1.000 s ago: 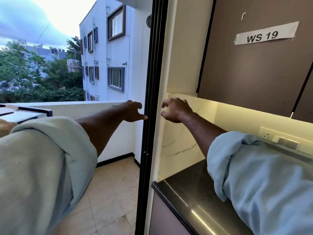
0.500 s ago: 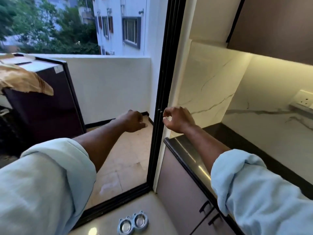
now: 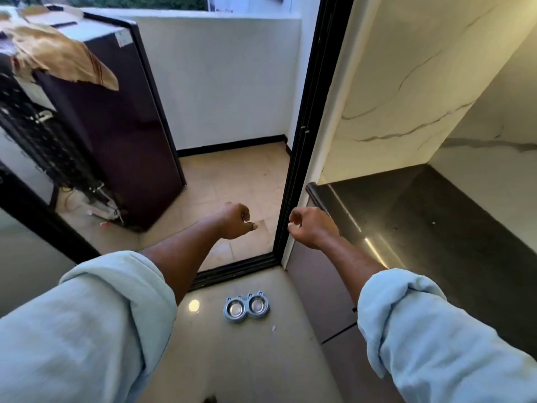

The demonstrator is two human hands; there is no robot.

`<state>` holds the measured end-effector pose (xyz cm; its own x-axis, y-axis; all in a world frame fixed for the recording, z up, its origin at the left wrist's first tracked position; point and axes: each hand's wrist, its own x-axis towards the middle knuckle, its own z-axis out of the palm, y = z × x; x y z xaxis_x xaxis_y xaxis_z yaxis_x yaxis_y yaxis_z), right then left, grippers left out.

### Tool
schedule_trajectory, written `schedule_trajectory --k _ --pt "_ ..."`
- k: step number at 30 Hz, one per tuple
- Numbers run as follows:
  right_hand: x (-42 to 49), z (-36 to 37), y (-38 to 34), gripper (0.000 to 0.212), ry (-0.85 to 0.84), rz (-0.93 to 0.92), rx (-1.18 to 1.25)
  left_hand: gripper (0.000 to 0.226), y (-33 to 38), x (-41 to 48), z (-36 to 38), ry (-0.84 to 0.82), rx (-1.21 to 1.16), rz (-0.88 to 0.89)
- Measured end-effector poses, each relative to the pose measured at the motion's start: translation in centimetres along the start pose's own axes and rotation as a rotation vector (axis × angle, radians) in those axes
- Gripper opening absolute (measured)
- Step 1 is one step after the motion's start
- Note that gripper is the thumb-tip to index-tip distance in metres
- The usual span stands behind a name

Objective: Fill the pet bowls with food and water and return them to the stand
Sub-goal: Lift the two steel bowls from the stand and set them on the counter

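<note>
bowls on the floor, both hands empty and far above

while both arms reach forward at waist height, the left hand (image 3: pixel 234 221) and right hand (image 3: pixel 309 226) are loosely curled with nothing in either grip. the two steel pet bowls (image 3: pixel 246 306) sit side by side in their stand (image 3: pixel 232 317) on the floor tiles (image 3: pixel 261 359), just inside the dark door track (image 3: pixel 232 271) and beside the cabinet front (image 3: pixel 328 301). both bowls look empty.

likely trouble: the stand lies right in the walking line, so a step forward could kick it or skid it on the glossy tile. lifting a bowl one-handed may drag the light stand up with it. once filled, water could slop on the carry back from the table (image 3: pixel 421 228).
</note>
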<state>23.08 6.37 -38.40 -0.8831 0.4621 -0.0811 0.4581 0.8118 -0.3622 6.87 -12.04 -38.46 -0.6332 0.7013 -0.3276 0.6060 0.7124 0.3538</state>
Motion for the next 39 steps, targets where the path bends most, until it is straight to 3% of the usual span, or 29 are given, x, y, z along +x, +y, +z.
schedule_trajectory --k 8,17,25,29,39 --pt "-1.2 7.7 2.2 0.02 -0.156 0.099 0.125 0.032 -3.2 -1.1 6.5 -0.064 -0.12 -0.103" --pt "0.5 14.4 2.5 0.015 -0.28 0.219 0.215 0.037 -8.8 1.0 11.7 -0.172 -0.263 -0.228" --pt "5.3 21.1 0.6 0.01 -0.301 0.363 0.288 0.041 -14.9 4.5 16.1 -0.281 -0.282 -0.287" --pt "7.1 25.6 1.0 0.01 -0.34 0.397 0.306 0.042 -16.7 6.6 18.4 -0.258 -0.333 -0.328" --pt "10.1 39.8 9.4 0.017 -0.467 0.515 0.339 0.03 -19.7 11.6 32.1 -0.315 -0.545 -0.563"
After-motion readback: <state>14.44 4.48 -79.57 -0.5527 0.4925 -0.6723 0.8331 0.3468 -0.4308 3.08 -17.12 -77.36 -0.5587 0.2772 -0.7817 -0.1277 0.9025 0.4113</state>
